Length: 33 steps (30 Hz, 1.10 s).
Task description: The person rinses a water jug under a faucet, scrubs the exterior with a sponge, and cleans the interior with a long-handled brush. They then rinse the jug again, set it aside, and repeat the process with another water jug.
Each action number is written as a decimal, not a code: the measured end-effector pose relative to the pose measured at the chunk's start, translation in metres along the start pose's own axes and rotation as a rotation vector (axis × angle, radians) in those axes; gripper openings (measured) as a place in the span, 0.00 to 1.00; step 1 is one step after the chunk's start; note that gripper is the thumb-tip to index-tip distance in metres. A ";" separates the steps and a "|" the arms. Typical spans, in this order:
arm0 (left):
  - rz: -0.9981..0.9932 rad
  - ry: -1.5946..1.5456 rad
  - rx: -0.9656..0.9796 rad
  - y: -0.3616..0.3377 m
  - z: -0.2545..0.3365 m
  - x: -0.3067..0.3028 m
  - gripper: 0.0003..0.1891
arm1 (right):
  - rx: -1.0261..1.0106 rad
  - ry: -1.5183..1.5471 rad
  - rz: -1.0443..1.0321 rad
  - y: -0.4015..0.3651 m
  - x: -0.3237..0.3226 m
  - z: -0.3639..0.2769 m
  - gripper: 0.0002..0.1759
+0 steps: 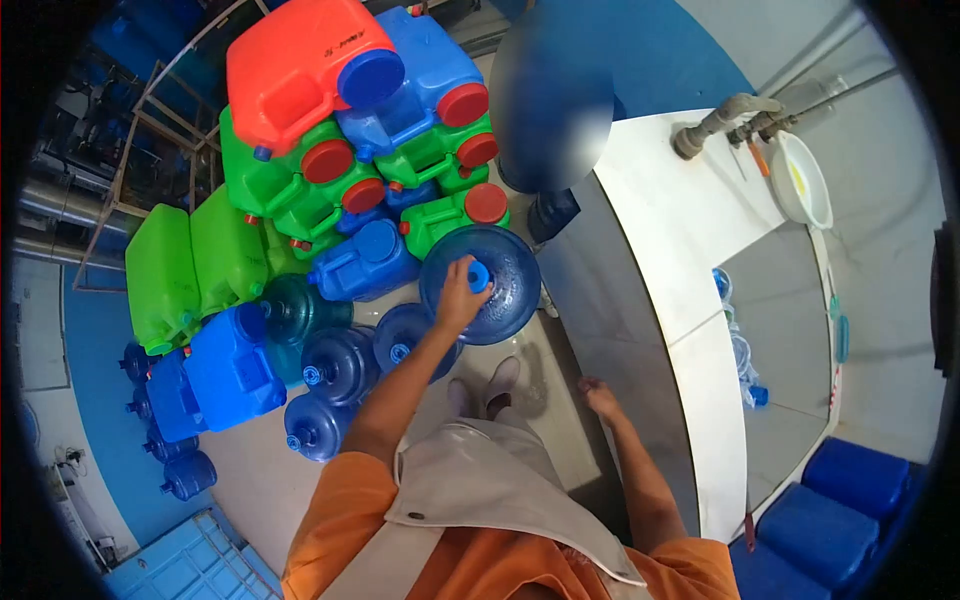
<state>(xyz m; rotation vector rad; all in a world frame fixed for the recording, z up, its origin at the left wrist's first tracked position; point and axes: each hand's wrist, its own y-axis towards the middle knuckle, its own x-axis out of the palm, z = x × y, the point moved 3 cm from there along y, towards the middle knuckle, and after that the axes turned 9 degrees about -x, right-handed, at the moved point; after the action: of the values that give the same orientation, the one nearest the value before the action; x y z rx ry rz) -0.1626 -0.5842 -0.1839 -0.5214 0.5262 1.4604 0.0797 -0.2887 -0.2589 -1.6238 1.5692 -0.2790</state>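
Observation:
My left hand [460, 300] is wrapped round the blue-capped neck of a large round blue water bottle [505, 315]. The bottle stands upright on the tiled floor just ahead of my shoes, and I see it from above. Close to its left, a second blue water bottle [430, 362] partly hides under my left forearm. My right hand [600, 398] hangs beside the grey side of the counter, with its fingers curled in and no object visible in them.
Green, blue and red jerrycans [300, 80] are stacked ahead on the left, with more water bottles [340, 365] near them. A white counter [690, 300] curves along my right, bearing a tap [700, 135] and a white bowl [800, 180]. Blue containers [820, 530] stand at lower right.

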 end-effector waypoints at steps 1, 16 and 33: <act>0.001 0.008 -0.003 0.003 -0.012 0.020 0.31 | 0.004 -0.001 -0.005 0.004 0.002 -0.005 0.26; -0.179 0.177 -0.163 0.026 -0.180 0.171 0.36 | -0.041 -0.211 -0.160 0.068 0.027 0.051 0.24; -0.563 0.801 -0.528 -0.113 -0.264 -0.065 0.30 | -0.304 -0.332 -0.095 0.039 0.061 -0.089 0.25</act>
<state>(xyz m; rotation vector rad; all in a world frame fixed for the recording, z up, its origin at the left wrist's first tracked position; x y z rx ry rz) -0.0574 -0.8044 -0.3486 -1.5695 0.5400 0.7889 0.0034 -0.3742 -0.2533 -1.8684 1.3276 0.1834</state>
